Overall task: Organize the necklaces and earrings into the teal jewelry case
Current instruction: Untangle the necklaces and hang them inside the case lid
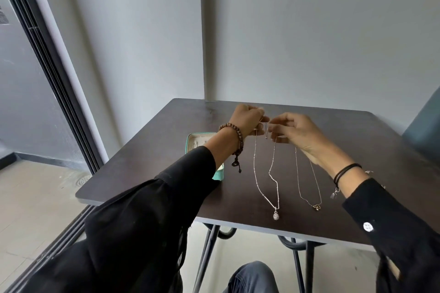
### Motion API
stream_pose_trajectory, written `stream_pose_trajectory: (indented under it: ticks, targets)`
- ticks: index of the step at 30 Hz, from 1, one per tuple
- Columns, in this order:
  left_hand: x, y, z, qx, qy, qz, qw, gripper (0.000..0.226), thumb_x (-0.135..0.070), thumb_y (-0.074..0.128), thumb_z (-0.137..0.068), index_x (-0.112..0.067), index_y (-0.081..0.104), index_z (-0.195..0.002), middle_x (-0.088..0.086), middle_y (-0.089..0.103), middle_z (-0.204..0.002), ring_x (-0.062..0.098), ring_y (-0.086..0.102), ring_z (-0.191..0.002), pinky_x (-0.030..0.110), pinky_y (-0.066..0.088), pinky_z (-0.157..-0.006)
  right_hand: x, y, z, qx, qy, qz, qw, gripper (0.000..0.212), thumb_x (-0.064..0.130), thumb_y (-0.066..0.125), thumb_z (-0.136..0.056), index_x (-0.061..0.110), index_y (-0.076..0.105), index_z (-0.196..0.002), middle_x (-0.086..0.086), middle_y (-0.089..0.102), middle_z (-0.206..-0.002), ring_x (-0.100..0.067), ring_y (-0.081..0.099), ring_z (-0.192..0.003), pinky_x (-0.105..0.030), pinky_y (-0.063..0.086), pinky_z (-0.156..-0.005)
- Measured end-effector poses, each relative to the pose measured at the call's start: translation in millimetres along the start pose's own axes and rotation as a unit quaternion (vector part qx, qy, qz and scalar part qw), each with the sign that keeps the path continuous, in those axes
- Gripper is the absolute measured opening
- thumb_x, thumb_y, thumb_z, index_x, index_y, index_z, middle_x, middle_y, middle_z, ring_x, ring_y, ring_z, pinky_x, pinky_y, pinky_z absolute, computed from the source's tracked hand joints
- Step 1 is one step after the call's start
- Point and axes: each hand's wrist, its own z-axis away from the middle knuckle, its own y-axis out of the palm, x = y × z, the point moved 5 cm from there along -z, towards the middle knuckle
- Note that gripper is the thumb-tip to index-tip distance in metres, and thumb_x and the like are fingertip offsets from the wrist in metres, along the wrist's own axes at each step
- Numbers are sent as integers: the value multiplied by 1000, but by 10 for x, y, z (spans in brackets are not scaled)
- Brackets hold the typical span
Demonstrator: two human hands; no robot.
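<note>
- at six o'clock on the dark table (381, 150), close to the front edge, rests the round pendant of the silver necklace (276, 216); its two strands run toward twelve o'clock, up to the hands.
- just to its three o'clock lies the heart-pendant necklace (316, 207), its chain passing under the right wrist. further toward three o'clock sits a small charm (333, 195), half hidden by the sleeve and too small to name.
- the left hand (247, 121) pinches one end of the silver chain and the right hand (295, 133) pinches the other, fingertips almost meeting; the clasp seems to be the business.
- to do it well: keep both pinches firm and the strands apart, and lift straight so the pendant does not drag into the neighbouring chain.
- the teal jewelry case (219, 175) lies open at nine o'clock of the hands, partly under the left forearm, which blocks the way in; the dangling beaded bracelet (234, 134) may snag.
- at twelve o'clock stands a pale wall (309, 31).
</note>
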Motion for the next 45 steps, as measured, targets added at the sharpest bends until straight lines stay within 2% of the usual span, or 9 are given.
stream_pose_trajectory:
  ticks: [3, 6, 18, 23, 31, 34, 40, 43, 45]
  targets:
    - [-187, -57, 152, 8, -5, 104, 995, 17, -16, 54, -101, -2, 60, -110, 7, 70, -89, 13, 55, -58, 30, 54, -65, 42, 37, 107, 14, -6, -13, 1000, 30, 6, 75, -88, -8, 64, -112, -18, 72, -94, -18, 67, -74, -38, 58, -85]
    - [-337, -98, 264, 20, -1, 162, 987, 18, -22, 54, -101, -8, 63, -108, 4, 74, -93, 14, 61, -65, 29, 55, -67, 59, 87, 203, 23, -8, -15, 1000, 29, 6, 76, -87, -6, 66, -111, -22, 73, -98, -20, 66, -78, -40, 57, -88]
    - [-690, -277, 434, 25, 76, 239, 968, 20, -26, 55, -100, -11, 67, -106, 8, 73, -118, 20, 72, -101, 35, 58, -84, -22, 226, 427, 90, 7, 60, 994, 12, 16, 74, -91, 8, 77, -100, -8, 78, -93, -17, 72, -85, -32, 54, -90]
    - [-716, -358, 436, 2, 95, 251, 963, 22, -23, 58, -98, -10, 66, -113, 8, 70, -123, 20, 69, -110, 39, 56, -91, 82, 271, 546, 157, -8, 138, 978, 22, 30, 67, -96, 12, 78, -102, -2, 79, -94, -19, 74, -94, -25, 57, -92]
    - [-538, -354, 501, 28, 70, 286, 955, 39, -30, 57, -97, -9, 61, -129, 4, 68, -128, 20, 67, -114, 46, 54, -97, 779, 306, 559, 158, -83, 125, 976, 27, 29, 65, -97, 6, 77, -98, -8, 75, -84, -17, 67, -73, -26, 58, -81]
    - [-504, -313, 552, 54, 64, 271, 959, 41, -35, 56, -97, -12, 59, -132, 1, 67, -129, 19, 68, -111, 38, 56, -79, 1042, 302, 547, 154, -116, 132, 972, 28, 27, 64, -99, 3, 76, -93, -7, 73, -80, -17, 63, -66, -27, 59, -74]
    - [-465, -265, 609, 96, 55, 213, 971, 48, -46, 54, -98, -11, 58, -131, 2, 64, -116, 23, 65, -102, 52, 56, -93, 1339, 242, 492, 131, -138, 146, 971, 28, 33, 64, -99, 18, 76, -78, -2, 60, -61, -17, 54, -55, -30, 56, -69]
    - [-488, -257, 652, 127, 61, 153, 978, 56, -54, 45, -100, -12, 53, -136, 6, 64, -118, 24, 69, -101, 43, 57, -82, 1340, 201, 445, 97, -145, 179, 968, 30, 41, 66, -96, 13, 74, -87, 1, 53, -54, -15, 48, -51, -29, 54, -67]
    - [-496, -257, 672, 150, 73, 87, 982, 60, -60, 36, -100, -14, 56, -132, 5, 68, -124, 23, 70, -102, 34, 47, -76, 1301, 157, 386, 50, -155, 212, 964, 34, 48, 69, -92, 14, 70, -87, 6, 52, -49, -13, 48, -49, -32, 51, -66]
